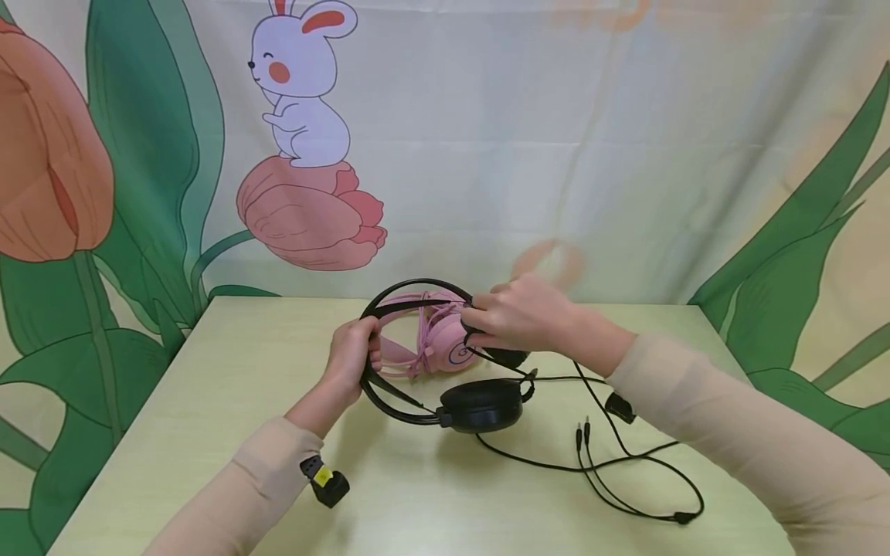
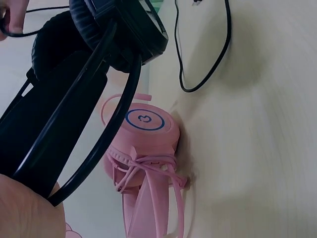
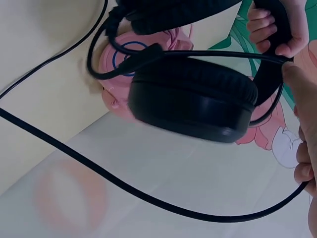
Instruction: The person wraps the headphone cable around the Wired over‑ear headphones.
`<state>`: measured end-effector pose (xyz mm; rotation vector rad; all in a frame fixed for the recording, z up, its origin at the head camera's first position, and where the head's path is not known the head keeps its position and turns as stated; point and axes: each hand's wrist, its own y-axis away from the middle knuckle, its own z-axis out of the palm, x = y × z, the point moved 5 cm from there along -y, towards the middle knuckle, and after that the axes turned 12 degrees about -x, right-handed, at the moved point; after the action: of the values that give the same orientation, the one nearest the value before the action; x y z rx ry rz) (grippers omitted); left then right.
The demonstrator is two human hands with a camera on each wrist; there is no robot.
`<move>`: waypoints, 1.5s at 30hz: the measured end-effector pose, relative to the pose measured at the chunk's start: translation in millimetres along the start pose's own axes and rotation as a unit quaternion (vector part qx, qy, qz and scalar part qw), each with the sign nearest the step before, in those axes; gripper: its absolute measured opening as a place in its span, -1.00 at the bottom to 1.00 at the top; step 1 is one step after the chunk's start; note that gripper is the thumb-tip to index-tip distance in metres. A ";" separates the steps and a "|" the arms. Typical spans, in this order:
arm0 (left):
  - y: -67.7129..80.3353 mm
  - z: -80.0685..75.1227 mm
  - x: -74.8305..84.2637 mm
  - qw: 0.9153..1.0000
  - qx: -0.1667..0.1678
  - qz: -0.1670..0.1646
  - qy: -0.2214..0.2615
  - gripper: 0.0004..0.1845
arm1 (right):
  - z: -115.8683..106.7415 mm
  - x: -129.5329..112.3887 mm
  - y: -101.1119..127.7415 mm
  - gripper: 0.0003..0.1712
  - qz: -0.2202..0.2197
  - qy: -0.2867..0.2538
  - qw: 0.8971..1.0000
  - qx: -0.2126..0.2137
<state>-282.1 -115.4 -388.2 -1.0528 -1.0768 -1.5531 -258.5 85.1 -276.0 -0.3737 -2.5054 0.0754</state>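
Observation:
A black wired headset (image 1: 445,386) is held just above the pale table (image 1: 208,401). My left hand (image 1: 356,349) grips its thin headband (image 2: 74,124) on the left side. My right hand (image 1: 511,318) holds the far ear cup (image 3: 193,99) and the wire beside it, fingers curled over them. The near ear cup (image 1: 482,404) hangs low by the tabletop. Behind the black headset lies a pink headset (image 1: 434,340) with its cord wrapped round it (image 2: 146,134). In the right wrist view the left hand (image 3: 270,27) shows on the band.
The black cable (image 1: 626,463) trails in loops over the right half of the table, with two jack plugs (image 1: 582,434) and an inline control (image 1: 619,407). A printed cloth backdrop (image 1: 556,154) hangs behind the table's far edge.

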 end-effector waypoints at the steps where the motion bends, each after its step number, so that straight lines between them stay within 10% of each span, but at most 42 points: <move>1: 0.0 1.6 -0.4 1.000 -0.002 -0.001 0.000 -0.87 | 1.1 -1.0 -1.7 -0.67 -0.001 0.000 1.000 -0.004; 12: 2.4 13.2 -2.4 0.999 -0.044 0.008 -0.007 -0.80 | 9.9 -0.3 -10.4 -0.67 0.027 -0.015 0.996 -0.086; 25: 5.3 12.5 -6.9 0.995 -0.100 0.020 0.001 -0.78 | 14.3 14.5 -1.9 -0.62 0.044 -0.088 0.993 -0.060; 36: 7.7 12.8 -6.4 0.990 -0.137 0.029 -0.006 -0.79 | 13.7 23.7 1.5 -0.86 0.057 -0.245 0.963 -0.101; 45: 8.9 11.2 -7.0 0.984 -0.176 0.035 0.011 -0.80 | 21.2 33.7 12.0 -0.91 0.039 -0.273 0.960 -0.045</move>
<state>-270.6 -104.6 -390.7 -1.2924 -0.7549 -1.7316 -293.9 106.8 -276.3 -0.5502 -3.0459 0.1066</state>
